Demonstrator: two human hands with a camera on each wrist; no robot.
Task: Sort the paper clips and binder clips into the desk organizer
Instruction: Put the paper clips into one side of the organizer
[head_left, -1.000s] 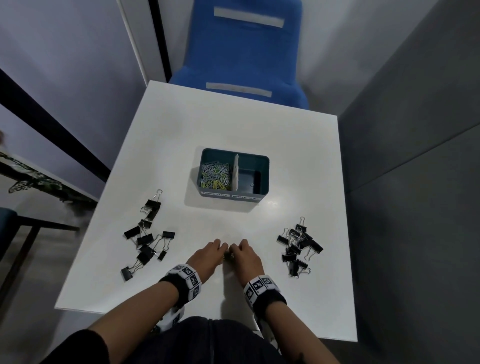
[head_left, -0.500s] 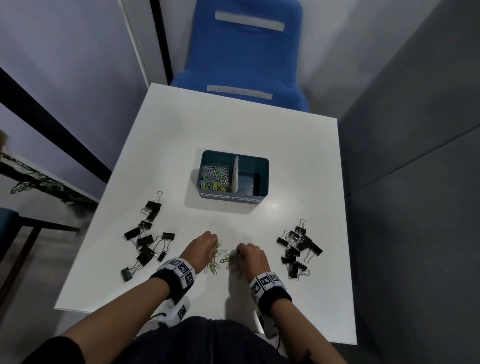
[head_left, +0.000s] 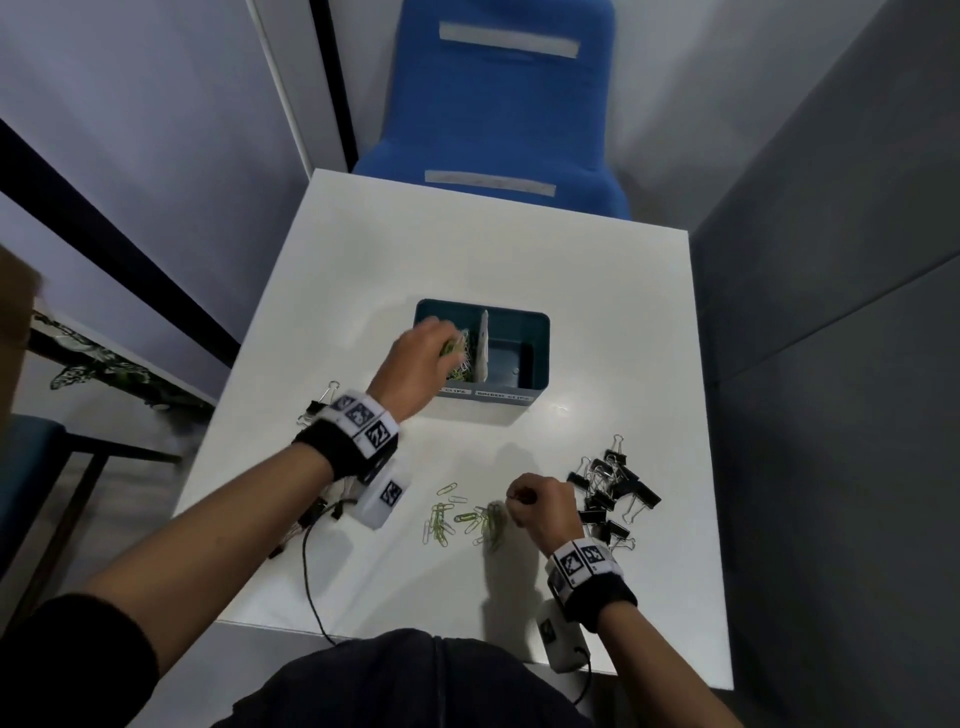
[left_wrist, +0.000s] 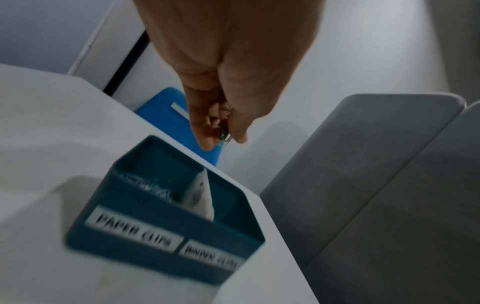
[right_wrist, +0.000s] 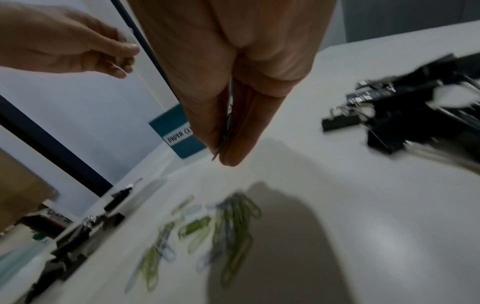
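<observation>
Paper clips (head_left: 467, 517) loose on the white worktop (head_left: 519, 260), with both hands pinching clips near the organizer (head_left: 537, 358).

Left hand (head_left: 421, 358) hangs over the organizer's left compartment, labelled PAPER CLIPS, its thumb and fingers (left_wrist: 205, 131) pinched on a few clips (left_wrist: 225, 138) above the pile already lying there. Right hand (head_left: 540, 506) is low over the worktop just right of the loose clips, its curled fingers (right_wrist: 205, 115) and thumb pressing a thin bunch of clips (right_wrist: 225, 131) between them. Right compartment, labelled for binder clips, lies beyond a pale divider (head_left: 483, 343). Black binder clips (head_left: 613, 486) lie in a heap to the right of the right hand; a second heap (head_left: 311, 410) lies on the left, mostly hidden by the left wrist. Blue chair (head_left: 504, 104) stands behind the worktop.
</observation>
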